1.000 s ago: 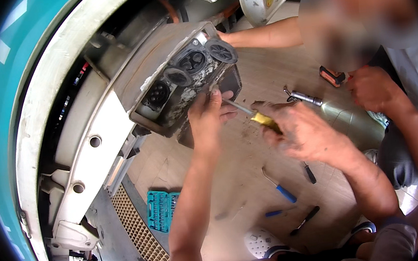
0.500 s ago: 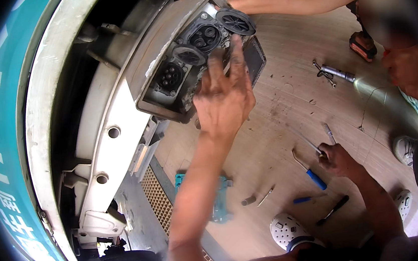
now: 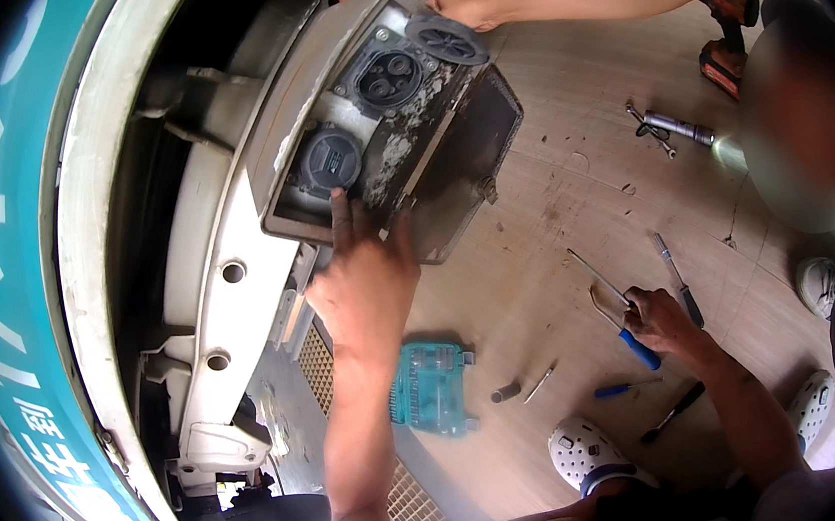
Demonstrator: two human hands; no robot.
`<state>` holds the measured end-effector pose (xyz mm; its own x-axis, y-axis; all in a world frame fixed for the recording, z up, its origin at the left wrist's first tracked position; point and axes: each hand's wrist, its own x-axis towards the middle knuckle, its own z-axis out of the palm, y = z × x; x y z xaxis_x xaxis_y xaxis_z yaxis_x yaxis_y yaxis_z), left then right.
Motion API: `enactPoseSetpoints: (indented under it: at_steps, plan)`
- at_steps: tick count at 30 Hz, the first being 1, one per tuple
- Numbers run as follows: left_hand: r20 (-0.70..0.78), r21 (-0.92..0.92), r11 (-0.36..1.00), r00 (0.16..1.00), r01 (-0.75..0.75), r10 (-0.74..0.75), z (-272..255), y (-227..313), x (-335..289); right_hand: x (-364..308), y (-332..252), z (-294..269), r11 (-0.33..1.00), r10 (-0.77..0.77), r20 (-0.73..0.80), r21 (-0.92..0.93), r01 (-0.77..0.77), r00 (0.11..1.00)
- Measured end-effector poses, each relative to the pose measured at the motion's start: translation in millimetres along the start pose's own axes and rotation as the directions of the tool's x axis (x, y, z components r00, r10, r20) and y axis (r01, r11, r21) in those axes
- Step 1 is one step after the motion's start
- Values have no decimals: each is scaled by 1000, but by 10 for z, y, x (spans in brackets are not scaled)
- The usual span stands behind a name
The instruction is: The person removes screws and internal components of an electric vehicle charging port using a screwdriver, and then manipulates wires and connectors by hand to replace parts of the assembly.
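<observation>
A metal box [image 3: 280, 173] on a vehicle's underside stands with its flap [image 3: 470, 175] hanging open. Inside sit two round charging sockets. The upper socket [image 3: 388, 77] is uncovered, its round black cap [image 3: 449, 40] swung aside. A dark cap [image 3: 330, 160] covers the lower one. My left hand [image 3: 368, 290] has its fingers stretched out, the index fingertip at that cap's lower edge. My right hand [image 3: 659, 320], over the floor, is closed round a screwdriver [image 3: 595, 272]. Its shaft points up and left; its handle is hidden in my fist.
Another person's hand [image 3: 462, 10] touches the box's upper end. Tools lie on the floor: a blue-handled tool [image 3: 639, 350], black-handled screwdriver [image 3: 675, 411], flashlight [image 3: 678, 128] and cordless drill [image 3: 728, 40]. A teal case [image 3: 432, 388] stands near a metal socket [image 3: 506, 393].
The lower socket's cap has swung from open to covering the socket. My left hand has moved down and left onto it. My right hand still holds the screwdriver.
</observation>
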<state>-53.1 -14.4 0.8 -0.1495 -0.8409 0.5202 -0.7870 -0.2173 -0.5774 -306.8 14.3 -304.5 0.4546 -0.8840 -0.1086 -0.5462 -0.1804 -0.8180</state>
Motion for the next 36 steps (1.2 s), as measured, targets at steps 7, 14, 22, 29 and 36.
enactPoseSetpoints:
  at_steps: [7,14,22,29,36]
  plan:
    - [-189,-94,995,982,-35,17,-40,213,-14,96,-221,139,996,59,126,52,-66,990]
    - [-231,-267,959,973,-92,29,47,313,12,100,-155,287,990,139,62,-29,-138,988]
    - [-292,-370,928,954,-52,-63,36,230,47,13,42,452,996,90,74,-23,-89,993]
    - [-327,-225,921,915,-318,236,103,512,254,-3,536,784,997,-34,31,-73,36,999]
    - [-83,108,957,957,-270,279,266,548,214,-8,541,666,990,-140,-33,-20,140,990]
